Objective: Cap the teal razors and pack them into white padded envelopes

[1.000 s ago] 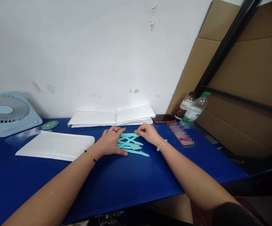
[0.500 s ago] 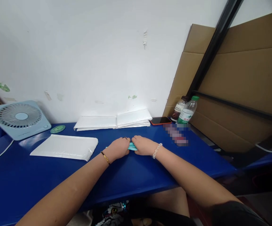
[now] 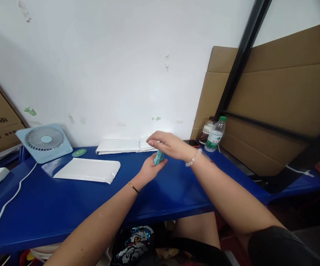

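Above the middle of the blue table, my left hand (image 3: 149,168) grips a small teal stack of thin layers (image 3: 158,158) between thumb and fingers. The stack is tilted upright; I cannot make out whether it is cards or folded paper. My right hand (image 3: 168,144) is just above it, fingers stretched out flat and partly over its top edge. Whether the right palm touches the stack is hidden. White padded packets (image 3: 118,145) lie along the wall behind my hands, and a single white packet (image 3: 89,170) lies to their left.
A pale blue fan (image 3: 45,142) with a white cable stands on the left of the blue table (image 3: 93,207). A green disc (image 3: 79,152) lies beside it. At the back right are a phone (image 3: 193,143) and two bottles (image 3: 214,136) by cardboard (image 3: 282,111) and a black post.
My hands have risen from the tabletop with the teal stack. The right hand has let go and opened flat above it, while the left keeps hold. The view has turned left.
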`<state>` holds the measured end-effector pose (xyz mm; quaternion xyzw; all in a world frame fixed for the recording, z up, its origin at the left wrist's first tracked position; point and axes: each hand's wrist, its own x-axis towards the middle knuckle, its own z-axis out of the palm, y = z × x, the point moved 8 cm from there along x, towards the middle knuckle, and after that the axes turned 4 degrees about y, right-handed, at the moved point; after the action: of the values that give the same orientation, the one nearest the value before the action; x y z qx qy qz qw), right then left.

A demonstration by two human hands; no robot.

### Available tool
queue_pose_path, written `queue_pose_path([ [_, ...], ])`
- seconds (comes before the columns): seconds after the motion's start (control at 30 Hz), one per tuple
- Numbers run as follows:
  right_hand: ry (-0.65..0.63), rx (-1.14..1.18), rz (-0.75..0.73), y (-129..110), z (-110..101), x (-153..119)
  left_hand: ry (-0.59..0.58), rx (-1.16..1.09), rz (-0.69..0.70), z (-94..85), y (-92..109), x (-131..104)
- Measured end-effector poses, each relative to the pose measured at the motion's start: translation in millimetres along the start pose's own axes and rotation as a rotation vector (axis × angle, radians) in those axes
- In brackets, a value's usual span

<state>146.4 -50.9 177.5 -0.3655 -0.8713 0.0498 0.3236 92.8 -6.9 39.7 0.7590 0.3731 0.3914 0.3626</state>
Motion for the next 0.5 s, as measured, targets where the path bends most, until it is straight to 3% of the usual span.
queue_pose_path([
  [0.13, -0.105, 0.016, 0.018, -2, 44, -14, -0.052, -0.045, -0.082, 16.1, -11, -12],
  [0.27, 0.058, 0.466, 0.146, 21, 45, -34, -0.108, -0.227, -0.180, 22.2, -14, -23],
  [0.33, 0.081, 0.748, 0.217, 33, 47, -47, -0.260, -0.440, -0.231, 31.8, -7, -31],
  [0.43, -0.131, 0.999, 0.305, 29, 75, -66, -0.632, -0.686, -0.328, 55.3, 10, -54],
  [0.5, -0.190, 1.107, 0.329, 18, 89, -75, -0.764, -0.737, -0.373, 64.6, 17, -66],
])
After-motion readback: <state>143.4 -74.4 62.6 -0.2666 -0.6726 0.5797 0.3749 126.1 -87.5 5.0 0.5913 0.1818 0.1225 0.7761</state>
